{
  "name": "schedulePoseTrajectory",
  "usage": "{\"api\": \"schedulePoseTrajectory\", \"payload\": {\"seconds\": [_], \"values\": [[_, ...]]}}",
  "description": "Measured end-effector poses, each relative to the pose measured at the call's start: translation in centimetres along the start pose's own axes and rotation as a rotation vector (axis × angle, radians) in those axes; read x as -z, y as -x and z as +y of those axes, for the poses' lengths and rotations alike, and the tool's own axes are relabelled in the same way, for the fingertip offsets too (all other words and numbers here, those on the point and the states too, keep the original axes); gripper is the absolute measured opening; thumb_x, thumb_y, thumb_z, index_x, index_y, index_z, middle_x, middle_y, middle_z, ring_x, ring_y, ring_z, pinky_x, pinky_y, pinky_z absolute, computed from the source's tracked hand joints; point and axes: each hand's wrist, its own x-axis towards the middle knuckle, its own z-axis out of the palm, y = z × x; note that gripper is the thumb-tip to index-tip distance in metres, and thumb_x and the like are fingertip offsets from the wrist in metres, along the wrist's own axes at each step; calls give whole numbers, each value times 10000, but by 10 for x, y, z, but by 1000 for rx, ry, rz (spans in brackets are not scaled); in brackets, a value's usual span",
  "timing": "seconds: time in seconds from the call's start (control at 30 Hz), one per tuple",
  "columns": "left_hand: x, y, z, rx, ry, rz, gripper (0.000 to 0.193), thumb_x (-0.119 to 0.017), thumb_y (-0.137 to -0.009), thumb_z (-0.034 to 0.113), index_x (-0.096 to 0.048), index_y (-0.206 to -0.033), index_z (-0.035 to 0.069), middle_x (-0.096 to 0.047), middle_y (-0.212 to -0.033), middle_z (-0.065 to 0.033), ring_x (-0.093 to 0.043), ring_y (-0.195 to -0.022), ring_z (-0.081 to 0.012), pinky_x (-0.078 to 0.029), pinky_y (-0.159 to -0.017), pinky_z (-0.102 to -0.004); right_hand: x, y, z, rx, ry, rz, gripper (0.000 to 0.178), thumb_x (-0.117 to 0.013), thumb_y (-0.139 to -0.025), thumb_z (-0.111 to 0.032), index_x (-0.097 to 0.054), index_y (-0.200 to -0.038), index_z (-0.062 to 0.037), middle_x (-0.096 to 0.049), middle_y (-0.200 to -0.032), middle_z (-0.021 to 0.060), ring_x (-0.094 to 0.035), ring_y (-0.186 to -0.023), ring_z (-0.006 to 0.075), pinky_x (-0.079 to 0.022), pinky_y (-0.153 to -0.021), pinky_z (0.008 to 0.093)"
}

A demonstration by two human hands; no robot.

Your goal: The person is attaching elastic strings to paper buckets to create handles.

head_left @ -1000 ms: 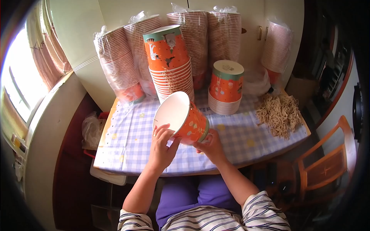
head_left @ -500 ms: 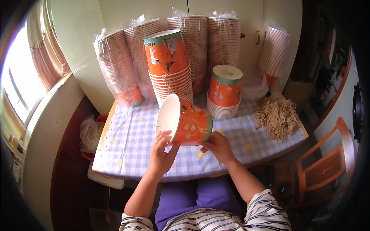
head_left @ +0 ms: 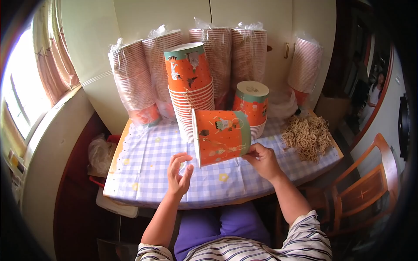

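Observation:
A large orange paper bucket point(head_left: 223, 138) with a green base band and white rim lies on its side in the air above the table, its mouth facing left. Thumb and fingers of my right hand point(head_left: 264, 163) pinch it at the base end. Just left of the rim, my left hand point(head_left: 178, 175) is off the bucket, fingers apart and holding nothing. Behind the held bucket rises a tall stack of upside-down buckets point(head_left: 186, 71) with thin tan cords along its side. A shorter upside-down stack point(head_left: 251, 104) stands to the right, partly hidden.
Several plastic-wrapped bucket stacks point(head_left: 130, 78) line the back against a pale cabinet point(head_left: 165, 13). A heap of tan twisted cords point(head_left: 307, 138) lies at the table's right. Blue checked cloth point(head_left: 148, 174) covers the table. A wooden chair point(head_left: 365, 191) stands at right; a person point(head_left: 374, 93) shows far off.
My left hand has let go of the bucket's rim and opened. The bucket has turned so its printed side shows and its inside is hidden; my right hand still grips the base.

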Motion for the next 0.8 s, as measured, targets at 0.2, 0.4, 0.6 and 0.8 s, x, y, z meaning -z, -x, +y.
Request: {"api": "schedulePoseTrajectory", "payload": {"seconds": [0.2, 0.4, 0.6, 0.8], "values": [[-16, 14, -50, 76, -203, 51, 148, -606, -835, 152, -610, -917, 29, -591, -979, -143, -545, -946, -312, -428, -830, -386, 44, -22, -29, 231, 335, 75, 156, -698, -759, -18, -600, -880, -22, -666, -780, 139, -667, -709, 254, -507, -594, 327], [-29, 22, -71, 152, -284, -8, 214, -621, -831, 236, -625, -912, 37, -593, -952, -151, -547, -924, -340, -421, -826, -409, 95, -66, -67, 400, 659, 157, 150, -688, -738, -7, -580, -836, -41, -635, -728, 135, -642, -671, 291, -487, -569, 363], [-28, 24, -71, 152, -339, -26, 212, -625, -825, 246, -630, -897, 46, -598, -923, -144, -552, -878, -338, -428, -791, -415, 128, -137, -126, 649, 935, 227, 200, -671, -699, 9, -535, -838, -39, -611, -750, 132, -612, -701, 323, -477, -581, 391], [-28, 23, -71, 163, -355, -26, 202, -643, -812, 246, -636, -857, 49, -599, -893, -140, -549, -850, -332, -429, -773, -412, 130, -190, -156, 710, 961, 199, 175, -654, -722, 16, -521, -833, -4, -610, -767, 152, -607, -720, 334, -460, -597, 383]]}}
